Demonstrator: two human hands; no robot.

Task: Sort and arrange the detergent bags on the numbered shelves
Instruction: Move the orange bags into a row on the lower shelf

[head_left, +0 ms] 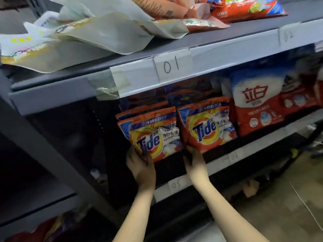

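We see a grey concrete floor (272,222) at the lower right; a thin pale cord (305,205) trails across it; a crumpled tan scrap (250,188), its material unclear, lies in the shadow beside the floor; a dark slatted plastic crate (41,6) sits at the upper left.

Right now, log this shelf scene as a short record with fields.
left hand: grips bottom corner of left Tide bag
right hand: grips bottom of right Tide bag
Tide bags: upright, side by side, more orange bags behind
red-white bag: upright, right of the Tide bags
labels: 01 above the bags, 05 below, near the wrists
top shelf: pale pouches lying flat, orange bag at the far right
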